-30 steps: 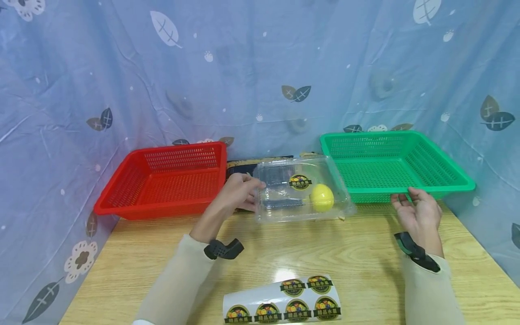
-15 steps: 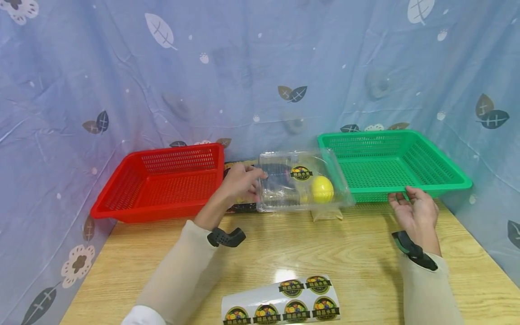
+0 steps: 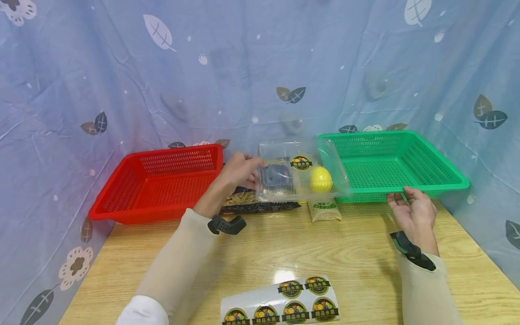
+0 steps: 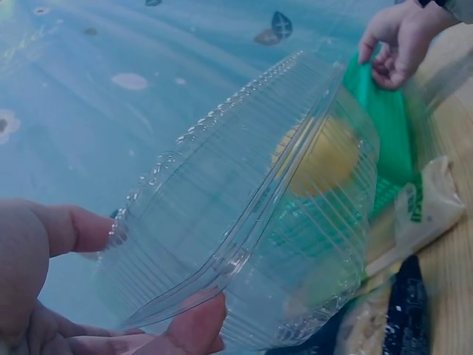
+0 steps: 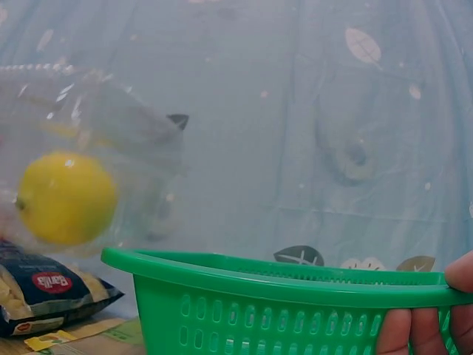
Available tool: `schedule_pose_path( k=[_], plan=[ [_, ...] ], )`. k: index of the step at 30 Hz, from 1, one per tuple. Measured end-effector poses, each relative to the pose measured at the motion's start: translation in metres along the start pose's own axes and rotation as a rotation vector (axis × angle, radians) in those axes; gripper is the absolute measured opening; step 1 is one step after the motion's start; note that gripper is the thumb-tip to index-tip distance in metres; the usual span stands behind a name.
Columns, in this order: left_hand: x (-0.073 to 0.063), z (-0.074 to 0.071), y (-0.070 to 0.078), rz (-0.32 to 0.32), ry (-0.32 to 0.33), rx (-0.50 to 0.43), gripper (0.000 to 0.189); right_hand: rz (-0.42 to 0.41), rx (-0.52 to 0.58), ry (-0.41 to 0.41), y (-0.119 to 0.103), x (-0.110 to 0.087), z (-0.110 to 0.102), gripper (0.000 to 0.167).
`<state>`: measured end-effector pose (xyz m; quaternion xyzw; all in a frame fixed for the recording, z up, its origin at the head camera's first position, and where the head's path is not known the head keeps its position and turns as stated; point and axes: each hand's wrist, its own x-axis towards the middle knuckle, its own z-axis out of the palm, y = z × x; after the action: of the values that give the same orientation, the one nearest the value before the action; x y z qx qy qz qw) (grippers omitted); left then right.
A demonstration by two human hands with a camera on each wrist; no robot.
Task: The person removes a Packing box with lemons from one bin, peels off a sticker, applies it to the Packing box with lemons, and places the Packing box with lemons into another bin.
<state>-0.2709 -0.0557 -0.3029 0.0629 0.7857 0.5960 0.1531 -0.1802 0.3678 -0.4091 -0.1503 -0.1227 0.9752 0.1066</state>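
Note:
My left hand (image 3: 239, 174) pinches the left side of a clear plastic clamshell box (image 3: 278, 148), thumb on one face and fingers on the other. A yellow lemon (image 3: 321, 179) sits inside at the box's right end, and a round fruit sticker (image 3: 301, 163) is on the lid. Held above the packages at the back, the box overlaps the left rim of the green basket (image 3: 365, 192) in the head view. My right hand (image 3: 415, 210) grips that basket's front rim, its thumb over the rim and fingers against the outer wall in the right wrist view.
At the left stands a red basket (image 3: 142, 214). Behind and below the box lie a dark pasta bag (image 5: 52, 285) and a small tan packet (image 3: 325, 211). A sheet of round stickers (image 3: 243, 298) lies at the table's front, and a blue curtain (image 3: 243, 54) hangs behind.
My left hand has raised the clamshell box with the lemon, and shifted it back toward the curtain, uncovering more of the packages below. My right hand stays on the green basket's rim.

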Motion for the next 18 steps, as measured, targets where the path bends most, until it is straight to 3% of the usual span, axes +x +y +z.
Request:
schedule_pose_path(
  k=[3, 7, 18],
  plan=[
    [0.004, -0.001, 0.005, 0.03, -0.011, -0.012, 0.033, 0.007, -0.023, -0.001, 0.0, 0.001, 0.0, 0.056],
    [0.009, 0.002, 0.013, 0.061, -0.032, -0.023, 0.031, 0.009, -0.02, -0.004, 0.0, 0.001, 0.0, 0.048],
    [0.026, 0.023, 0.027, 0.058, -0.039, -0.051, 0.036, -0.004, -0.031, 0.013, 0.001, 0.002, 0.001, 0.044]
  ],
)
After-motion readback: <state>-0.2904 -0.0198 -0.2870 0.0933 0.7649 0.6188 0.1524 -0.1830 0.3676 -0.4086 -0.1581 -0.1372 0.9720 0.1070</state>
